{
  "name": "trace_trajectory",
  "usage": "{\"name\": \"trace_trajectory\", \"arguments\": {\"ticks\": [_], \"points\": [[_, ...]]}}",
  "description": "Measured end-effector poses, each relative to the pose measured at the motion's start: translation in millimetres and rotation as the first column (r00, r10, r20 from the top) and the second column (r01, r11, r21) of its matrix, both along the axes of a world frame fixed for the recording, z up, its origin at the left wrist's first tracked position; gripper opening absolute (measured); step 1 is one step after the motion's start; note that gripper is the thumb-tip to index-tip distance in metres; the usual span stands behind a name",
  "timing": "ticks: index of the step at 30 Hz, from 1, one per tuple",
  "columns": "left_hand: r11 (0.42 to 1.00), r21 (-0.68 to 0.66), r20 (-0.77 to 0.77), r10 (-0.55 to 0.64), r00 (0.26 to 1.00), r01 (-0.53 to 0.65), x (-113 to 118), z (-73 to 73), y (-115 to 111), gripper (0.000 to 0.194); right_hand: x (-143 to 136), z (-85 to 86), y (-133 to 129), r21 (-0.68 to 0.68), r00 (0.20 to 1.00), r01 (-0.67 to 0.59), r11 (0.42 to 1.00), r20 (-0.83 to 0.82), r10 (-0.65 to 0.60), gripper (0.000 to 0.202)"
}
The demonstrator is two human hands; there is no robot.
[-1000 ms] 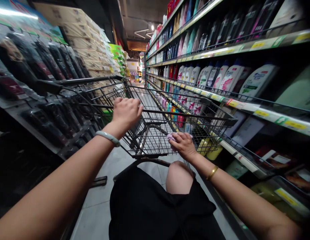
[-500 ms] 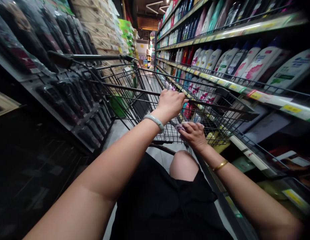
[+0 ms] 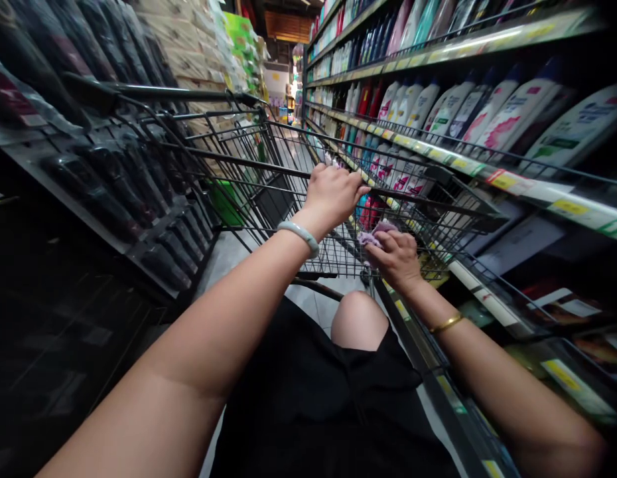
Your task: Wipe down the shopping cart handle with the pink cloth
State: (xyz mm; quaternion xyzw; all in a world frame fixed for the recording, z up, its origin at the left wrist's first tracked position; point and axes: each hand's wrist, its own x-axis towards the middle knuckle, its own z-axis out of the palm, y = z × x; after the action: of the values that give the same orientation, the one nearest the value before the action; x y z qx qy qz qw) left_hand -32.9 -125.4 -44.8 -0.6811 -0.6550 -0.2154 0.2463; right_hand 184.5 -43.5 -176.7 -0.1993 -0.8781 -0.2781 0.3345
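A dark wire shopping cart (image 3: 273, 174) stands in front of me, its black handle (image 3: 154, 91) off to the left. My left hand (image 3: 332, 191), with a pale green bangle on the wrist, is closed over the basket's near top rail. Lower and to the right, my right hand (image 3: 399, 255) grips a fuzzy light-purple cloth (image 3: 370, 239) at the wire mesh of the cart's side. Part of the cloth is hidden by the fingers. Whether it presses on the wires I cannot tell.
Shelves on the right hold rows of shampoo bottles (image 3: 517, 116) behind a price-tag rail (image 3: 517, 184). Packaged dark goods (image 3: 89, 192) hang on the left, with stacked tan packs (image 3: 182, 46) beyond. The tiled floor (image 3: 229, 255) runs ahead between them.
My right hand has shifted slightly right, and more of the purple cloth shows. My left hand still grips the rail. The view has tilted a little, so the cart sits slightly higher and further left.
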Motion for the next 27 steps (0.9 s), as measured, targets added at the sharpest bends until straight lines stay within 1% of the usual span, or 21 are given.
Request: {"name": "trace_trajectory", "arguments": {"ticks": [1, 2, 6, 7, 8, 9, 11, 13, 14, 15, 16, 18, 20, 21, 22, 23, 24, 27], "points": [[1.000, -0.002, 0.002, -0.003, 1.000, 0.003, 0, 0.0, 0, 0.045, 3, 1.6, 2, 0.014, 1.000, 0.012, 1.000, -0.020, -0.012, 0.016], [1.000, -0.004, 0.005, -0.003, 1.000, 0.003, -1, 0.1, 1, 0.046, 6, 8.0, 5, 0.026, 0.997, 0.036, 0.999, -0.064, -0.034, 0.015], [1.000, -0.004, -0.005, -0.001, 1.000, 0.001, -2, 2.5, 2, 0.047, 9, 50.1, 19, 0.024, 0.938, 0.173, 0.985, -0.309, -0.157, 0.020], [1.000, -0.010, -0.009, -0.005, 1.000, 0.005, -3, 3.5, 3, 0.046, 9, 55.3, 21, 0.025, 0.929, 0.185, 0.982, -0.331, -0.166, 0.021], [1.000, -0.019, -0.012, -0.008, 1.000, 0.008, -5, 4.6, 3, 0.045, 10, 55.8, 22, 0.032, 0.931, 0.181, 0.983, -0.326, -0.161, 0.020], [1.000, -0.030, -0.015, -0.009, 1.000, 0.008, -6, 5.7, 3, 0.045, 12, 52.0, 22, 0.044, 0.944, 0.166, 0.985, -0.297, -0.146, 0.019], [0.999, -0.049, -0.016, 0.002, 1.000, -0.002, -11, 7.6, 4, 0.045, 17, 35.2, 19, 0.059, 0.975, 0.121, 0.991, -0.194, -0.107, 0.016], [0.998, -0.063, -0.014, 0.017, 1.000, -0.017, -16, 8.9, 6, 0.046, 25, 17.8, 18, 0.040, 0.992, 0.091, 0.995, -0.094, -0.087, 0.014], [0.997, -0.069, -0.011, 0.021, 1.000, -0.022, -20, 9.3, 7, 0.045, 29, 13.0, 18, 0.024, 0.993, 0.089, 0.996, -0.074, -0.087, 0.014], [0.997, -0.075, -0.007, 0.026, 1.000, -0.026, -23, 9.7, 8, 0.045, 33, 12.2, 20, 0.012, 0.992, 0.098, 0.995, -0.085, -0.097, 0.014], [0.996, -0.079, -0.002, 0.029, 1.000, -0.029, -26, 9.9, 9, 0.044, 36, 15.4, 22, 0.007, 0.985, 0.116, 0.993, -0.128, -0.114, 0.014], [0.996, -0.084, 0.001, 0.039, 0.999, -0.038, -33, 10.3, 12, 0.045, 39, 30.5, 29, 0.017, 0.950, 0.167, 0.986, -0.269, -0.157, 0.016], [0.995, -0.086, -0.001, 0.053, 0.999, -0.053, -40, 10.8, 13, 0.046, 39, 47.3, 35, 0.024, 0.899, 0.211, 0.977, -0.397, -0.184, 0.017], [0.994, -0.088, -0.004, 0.060, 0.998, -0.061, -43, 11.2, 13, 0.046, 38, 52.3, 37, 0.025, 0.887, 0.217, 0.976, -0.422, -0.187, 0.017], [0.994, -0.090, -0.008, 0.067, 0.998, -0.068, -46, 11.6, 13, 0.046, 37, 53.6, 37, 0.024, 0.891, 0.213, 0.977, -0.415, -0.184, 0.016], [0.993, -0.094, -0.010, 0.074, 0.997, -0.075, -50, 12.2, 13, 0.046, 36, 50.8, 36, 0.025, 0.906, 0.202, 0.979, -0.383, -0.178, 0.015], [0.992, -0.098, -0.012, 0.080, 0.997, -0.081, -53, 12.8, 13, 0.046, 36, 44.4, 34, 0.029, 0.927, 0.188, 0.982, -0.334, -0.168, 0.014], [0.989, -0.121, -0.011, 0.088, 0.996, -0.089, -61, 15.1, 12, 0.045, 39, 13.2, 25, 0.052, 0.977, 0.140, 0.989, -0.170, -0.129, 0.013]]}}
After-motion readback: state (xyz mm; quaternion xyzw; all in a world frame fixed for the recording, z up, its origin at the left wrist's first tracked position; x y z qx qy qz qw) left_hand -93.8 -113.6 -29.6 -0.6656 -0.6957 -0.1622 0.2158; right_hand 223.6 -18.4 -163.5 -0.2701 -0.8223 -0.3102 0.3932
